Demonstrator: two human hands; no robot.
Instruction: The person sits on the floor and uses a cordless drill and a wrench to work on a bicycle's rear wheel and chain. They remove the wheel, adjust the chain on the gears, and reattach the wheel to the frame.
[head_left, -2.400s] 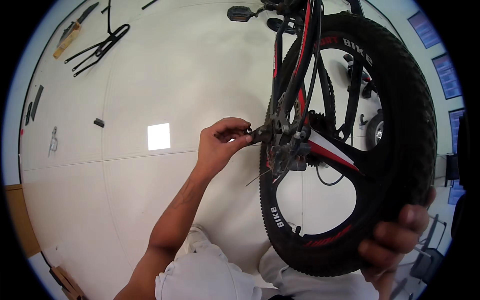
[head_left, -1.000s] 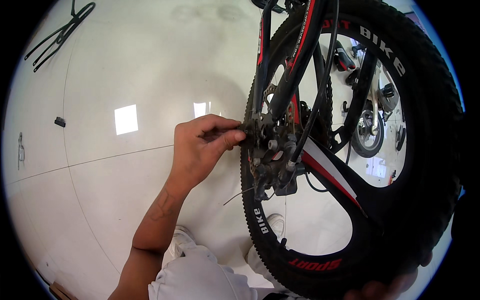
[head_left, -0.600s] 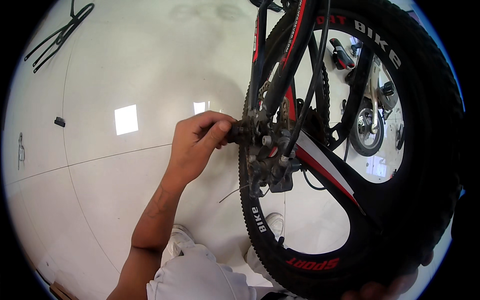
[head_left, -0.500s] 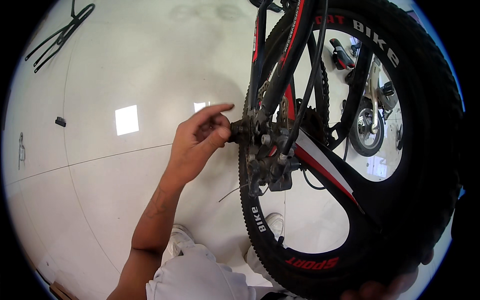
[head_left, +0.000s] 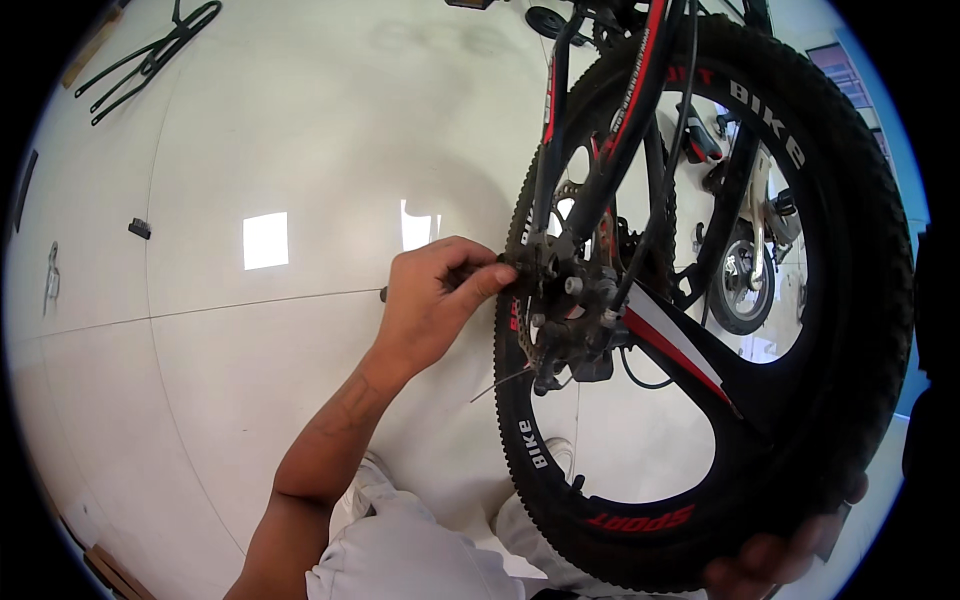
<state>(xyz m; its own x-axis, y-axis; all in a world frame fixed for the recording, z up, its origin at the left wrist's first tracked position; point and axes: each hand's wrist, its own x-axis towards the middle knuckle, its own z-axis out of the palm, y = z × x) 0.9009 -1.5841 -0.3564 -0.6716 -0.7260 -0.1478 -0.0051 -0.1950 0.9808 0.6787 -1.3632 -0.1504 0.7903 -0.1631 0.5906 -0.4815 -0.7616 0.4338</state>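
Note:
A bicycle wheel [head_left: 760, 430] with a knobbly black tyre and broad black, red and white spokes fills the right side, fitted in a black and red frame [head_left: 600, 180]. At its hub sits a greasy disc brake caliper [head_left: 590, 335], with a brake rotor partly hidden behind it. My left hand [head_left: 445, 295] is closed at the hub's left side, thumb and fingers pinching the dark axle end [head_left: 516, 272]; the fingers cover most of it. Low on the right, my right hand [head_left: 770, 565] grips the tyre, its palm out of sight.
A loose cable end [head_left: 500, 385] sticks out left of the caliper. On the pale tiled floor lie a black forked frame part [head_left: 150, 65], a small black block [head_left: 140, 229] and a metal piece [head_left: 51, 278]. Beyond the wheel stands a small-wheeled vehicle [head_left: 740, 285]; cardboard [head_left: 115, 573] lies lower left.
My left hand has moved right onto the axle end, and its raised index finger has closed down to the thumb. The bicycle sits slightly farther right in view. My right hand still holds the tyre.

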